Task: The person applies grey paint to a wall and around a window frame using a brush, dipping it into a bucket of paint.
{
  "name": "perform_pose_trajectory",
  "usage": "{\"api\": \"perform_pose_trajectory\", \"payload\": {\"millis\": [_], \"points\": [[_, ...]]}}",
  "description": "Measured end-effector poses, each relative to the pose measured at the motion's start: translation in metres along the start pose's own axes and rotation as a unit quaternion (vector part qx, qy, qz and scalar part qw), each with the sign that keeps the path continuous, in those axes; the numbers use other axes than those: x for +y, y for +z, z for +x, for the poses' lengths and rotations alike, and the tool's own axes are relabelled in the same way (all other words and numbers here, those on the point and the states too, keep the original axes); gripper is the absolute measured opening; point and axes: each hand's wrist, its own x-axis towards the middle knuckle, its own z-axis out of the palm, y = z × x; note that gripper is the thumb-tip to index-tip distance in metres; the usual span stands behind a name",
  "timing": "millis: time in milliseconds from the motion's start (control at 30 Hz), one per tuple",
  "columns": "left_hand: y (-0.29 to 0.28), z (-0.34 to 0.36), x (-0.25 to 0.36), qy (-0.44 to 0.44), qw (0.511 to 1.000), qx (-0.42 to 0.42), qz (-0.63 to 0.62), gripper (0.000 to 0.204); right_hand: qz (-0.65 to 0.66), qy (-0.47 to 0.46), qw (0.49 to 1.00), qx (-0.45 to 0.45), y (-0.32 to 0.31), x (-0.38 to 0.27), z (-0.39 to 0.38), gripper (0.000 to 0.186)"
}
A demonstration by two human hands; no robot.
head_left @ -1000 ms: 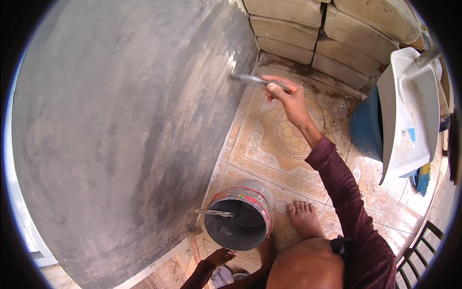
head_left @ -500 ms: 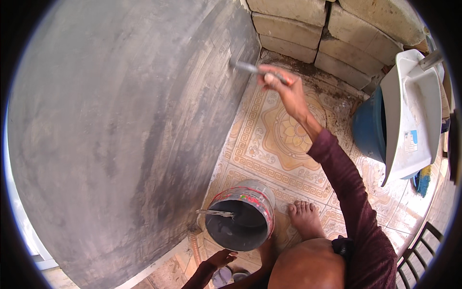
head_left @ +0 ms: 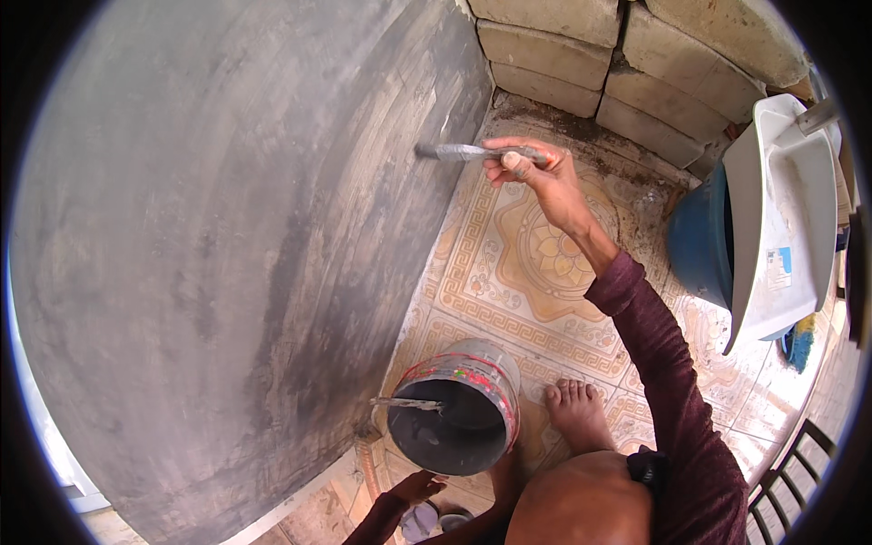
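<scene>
My right hand [head_left: 531,177] is closed round a paintbrush [head_left: 454,153] with a grey, coated head, held level against or very near the streaky grey wall [head_left: 200,209]. Lighter patches show under the grey around the brush head. Below, a pale bucket [head_left: 490,368] with a red band at its top and dark grey contents stands by the wall's foot, a flat coated stick [head_left: 400,403] across its mouth. My left hand [head_left: 418,488] is low, just beyond the bucket's near edge; its fingers are partly hidden, so I cannot tell whether they grip anything.
Stacked pale blocks [head_left: 545,50] line the back. At right a white plastic tray [head_left: 777,209] leans on a blue tub [head_left: 695,245], with a blue-yellow brush [head_left: 799,345] beneath and black slats [head_left: 799,468] nearer. My bare foot [head_left: 581,418] is on the patterned tiles [head_left: 536,254].
My right hand and the brush have risen along the wall, then come back down, now slightly further left. The bucket and my left hand look much the same.
</scene>
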Motion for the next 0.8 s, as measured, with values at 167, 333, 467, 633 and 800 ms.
{"api": "perform_pose_trajectory", "payload": {"millis": [167, 333, 467, 633, 800], "points": [[-0.002, 0.01, 0.003, 0.019, 1.0, -0.013, 0.002, 0.044, 0.034, -0.082, 0.985, 0.149, -0.035, -0.005, 0.051, 0.03], [-0.004, 0.004, 0.012, -0.001, 1.0, -0.015, 0.016, 0.045, -0.012, -0.043, 0.996, 0.077, -0.007, -0.006, 0.023, 0.032], [0.001, 0.003, 0.001, 0.0, 1.0, -0.014, -0.003, 0.045, 0.014, 0.001, 1.0, -0.017, -0.021, -0.016, 0.014, 0.031], [-0.002, 0.008, 0.009, 0.014, 1.0, -0.014, 0.02, 0.044, 0.041, -0.112, 0.974, 0.191, -0.025, -0.015, 0.062, 0.03], [-0.01, -0.005, 0.036, -0.014, 0.998, -0.021, 0.053, 0.044, 0.017, -0.025, 0.999, 0.036, -0.012, -0.013, 0.022, 0.029]]}}
